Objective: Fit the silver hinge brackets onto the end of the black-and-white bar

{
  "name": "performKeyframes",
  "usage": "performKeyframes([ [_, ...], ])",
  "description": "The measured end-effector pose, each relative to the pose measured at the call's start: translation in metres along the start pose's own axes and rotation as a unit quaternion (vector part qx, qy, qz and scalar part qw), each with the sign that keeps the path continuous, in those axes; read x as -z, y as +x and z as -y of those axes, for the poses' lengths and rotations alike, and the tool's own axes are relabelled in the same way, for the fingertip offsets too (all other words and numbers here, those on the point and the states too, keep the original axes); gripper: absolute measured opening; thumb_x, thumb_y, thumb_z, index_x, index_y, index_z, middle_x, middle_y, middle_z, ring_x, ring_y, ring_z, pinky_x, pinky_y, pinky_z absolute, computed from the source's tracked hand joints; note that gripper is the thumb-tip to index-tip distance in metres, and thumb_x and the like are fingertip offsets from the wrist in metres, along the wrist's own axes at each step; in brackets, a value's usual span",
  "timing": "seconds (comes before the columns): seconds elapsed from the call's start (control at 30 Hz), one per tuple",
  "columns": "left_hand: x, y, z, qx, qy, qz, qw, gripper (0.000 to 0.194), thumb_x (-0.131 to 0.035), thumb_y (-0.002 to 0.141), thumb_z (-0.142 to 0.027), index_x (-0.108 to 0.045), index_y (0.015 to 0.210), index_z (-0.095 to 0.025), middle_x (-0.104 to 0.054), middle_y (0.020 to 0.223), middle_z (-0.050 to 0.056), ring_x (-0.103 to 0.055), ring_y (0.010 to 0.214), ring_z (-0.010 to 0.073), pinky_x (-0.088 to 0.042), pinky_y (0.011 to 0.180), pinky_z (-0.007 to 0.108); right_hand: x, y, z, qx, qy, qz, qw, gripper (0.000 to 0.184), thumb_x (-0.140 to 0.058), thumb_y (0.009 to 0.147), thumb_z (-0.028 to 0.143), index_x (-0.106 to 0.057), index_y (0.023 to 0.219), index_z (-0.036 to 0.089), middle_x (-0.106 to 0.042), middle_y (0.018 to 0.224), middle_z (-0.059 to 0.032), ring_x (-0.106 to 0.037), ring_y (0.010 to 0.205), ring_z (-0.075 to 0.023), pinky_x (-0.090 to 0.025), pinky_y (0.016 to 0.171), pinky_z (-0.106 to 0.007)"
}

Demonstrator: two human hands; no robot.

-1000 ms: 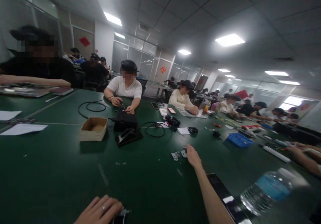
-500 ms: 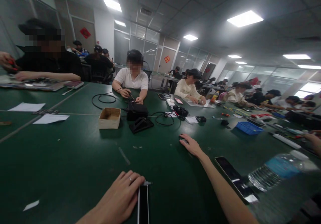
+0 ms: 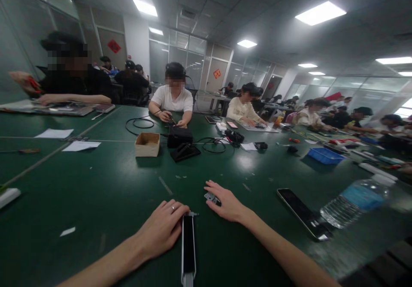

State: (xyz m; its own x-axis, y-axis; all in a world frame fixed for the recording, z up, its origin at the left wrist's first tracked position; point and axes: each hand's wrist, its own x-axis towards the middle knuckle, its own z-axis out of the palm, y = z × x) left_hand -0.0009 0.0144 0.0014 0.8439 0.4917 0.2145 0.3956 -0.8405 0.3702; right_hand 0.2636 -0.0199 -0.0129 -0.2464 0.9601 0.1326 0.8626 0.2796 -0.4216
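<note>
My left hand (image 3: 162, 227), a ring on one finger, is closed against the left side and far end of a long narrow bar (image 3: 188, 244). The bar has a black face and pale edges, lies on the green table pointing away from me, and has a small metal piece at its far tip. To the right, my right hand (image 3: 227, 203) holds a small grey metal plate with holes (image 3: 210, 197) between thumb and fingers, low over the tabletop. Its fingers partly cover the plate, so I cannot tell whether it touches the table.
Right of my right arm lie a phone (image 3: 301, 213) and a water bottle (image 3: 357, 201) on its side. Farther off are a cardboard box (image 3: 147, 145), a black device (image 3: 179, 137) with cables, and a blue tray (image 3: 325, 155). Co-workers sit around the table.
My right hand has come left and closer to me, bringing the metal plate near the bar's far end. My left hand stays on the bar. The view has shifted slightly.
</note>
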Motion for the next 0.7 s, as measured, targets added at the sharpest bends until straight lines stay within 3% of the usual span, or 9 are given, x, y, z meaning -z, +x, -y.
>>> performKeyframes([
  [0.1, 0.000, -0.001, 0.001, -0.009, 0.009, -0.006, 1.000, 0.035, -0.041, 0.083, -0.008, -0.052, 0.113, -0.022, -0.060, 0.109, 0.006, -0.054, 0.098, 0.0211, -0.041, 0.084, 0.035, 0.001, 0.005, -0.007, 0.049, -0.027, -0.026, 0.998, 0.047, -0.048, 0.089, 0.045, -0.054, 0.129, 0.020, -0.049, 0.139, -0.0066, -0.040, 0.131, -0.0219, -0.031, 0.110, -0.040],
  [0.17, 0.000, -0.002, 0.002, -0.012, 0.011, -0.009, 1.000, 0.035, -0.042, 0.083, -0.009, -0.052, 0.115, -0.022, -0.060, 0.111, 0.006, -0.054, 0.099, 0.0209, -0.042, 0.084, 0.035, 0.011, 0.009, -0.031, 0.012, -0.063, -0.095, 0.993, 0.045, -0.044, 0.091, 0.042, -0.055, 0.128, 0.018, -0.052, 0.136, -0.0083, -0.043, 0.128, -0.0216, -0.032, 0.109, -0.040],
  [0.27, 0.003, -0.001, 0.001, -0.013, 0.019, -0.008, 1.000, 0.034, -0.044, 0.083, -0.010, -0.053, 0.114, -0.021, -0.061, 0.110, 0.006, -0.055, 0.099, 0.0208, -0.043, 0.085, 0.034, 0.031, 0.005, -0.078, -0.150, -0.169, -0.207, 0.952, 0.045, -0.041, 0.092, 0.036, -0.054, 0.127, 0.011, -0.050, 0.135, -0.0142, -0.042, 0.127, -0.0243, -0.031, 0.107, -0.040],
  [0.3, 0.003, -0.001, 0.000, -0.013, 0.025, -0.011, 1.000, 0.032, -0.044, 0.084, -0.010, -0.053, 0.112, -0.020, -0.061, 0.108, 0.006, -0.055, 0.099, 0.0210, -0.043, 0.086, 0.035, 0.037, 0.001, -0.091, -0.218, -0.205, -0.218, 0.929, 0.045, -0.043, 0.091, 0.034, -0.053, 0.128, 0.010, -0.048, 0.136, -0.0164, -0.041, 0.127, -0.0263, -0.032, 0.105, -0.041],
  [0.37, 0.004, 0.000, -0.004, -0.003, 0.038, -0.009, 0.999, 0.029, -0.045, 0.084, -0.011, -0.054, 0.111, -0.019, -0.062, 0.106, 0.006, -0.056, 0.097, 0.0213, -0.043, 0.086, 0.035, 0.044, -0.010, -0.111, -0.351, -0.241, -0.179, 0.887, 0.043, -0.043, 0.090, 0.031, -0.056, 0.125, 0.009, -0.050, 0.131, -0.0194, -0.045, 0.121, -0.0292, -0.037, 0.098, -0.039],
  [0.4, 0.004, 0.000, -0.006, 0.003, 0.044, -0.014, 0.999, 0.029, -0.046, 0.083, -0.011, -0.054, 0.110, -0.019, -0.061, 0.106, 0.006, -0.056, 0.097, 0.0213, -0.044, 0.086, 0.035, 0.046, -0.014, -0.115, -0.369, -0.241, -0.173, 0.881, 0.042, -0.041, 0.090, 0.031, -0.060, 0.119, 0.007, -0.054, 0.124, -0.0220, -0.049, 0.116, -0.0309, -0.040, 0.094, -0.040],
  [0.6, 0.005, -0.004, -0.015, 0.034, 0.065, -0.029, 0.997, 0.027, -0.047, 0.083, -0.011, -0.054, 0.108, -0.020, -0.062, 0.103, 0.006, -0.056, 0.096, 0.0204, -0.044, 0.086, 0.034, 0.043, -0.016, -0.109, -0.349, -0.235, -0.151, 0.895, 0.030, -0.046, 0.085, 0.017, -0.069, 0.101, 0.007, -0.061, 0.106, -0.0225, -0.056, 0.104, -0.0286, -0.041, 0.085, -0.035],
  [0.7, 0.004, -0.004, -0.012, 0.037, 0.056, -0.026, 0.997, 0.026, -0.048, 0.083, -0.012, -0.054, 0.107, -0.020, -0.062, 0.105, 0.005, -0.056, 0.096, 0.0198, -0.045, 0.085, 0.033, 0.042, -0.011, -0.112, -0.337, -0.244, -0.164, 0.894, 0.031, -0.048, 0.084, 0.018, -0.066, 0.108, 0.009, -0.059, 0.114, -0.0221, -0.052, 0.110, -0.0299, -0.040, 0.086, -0.036],
])
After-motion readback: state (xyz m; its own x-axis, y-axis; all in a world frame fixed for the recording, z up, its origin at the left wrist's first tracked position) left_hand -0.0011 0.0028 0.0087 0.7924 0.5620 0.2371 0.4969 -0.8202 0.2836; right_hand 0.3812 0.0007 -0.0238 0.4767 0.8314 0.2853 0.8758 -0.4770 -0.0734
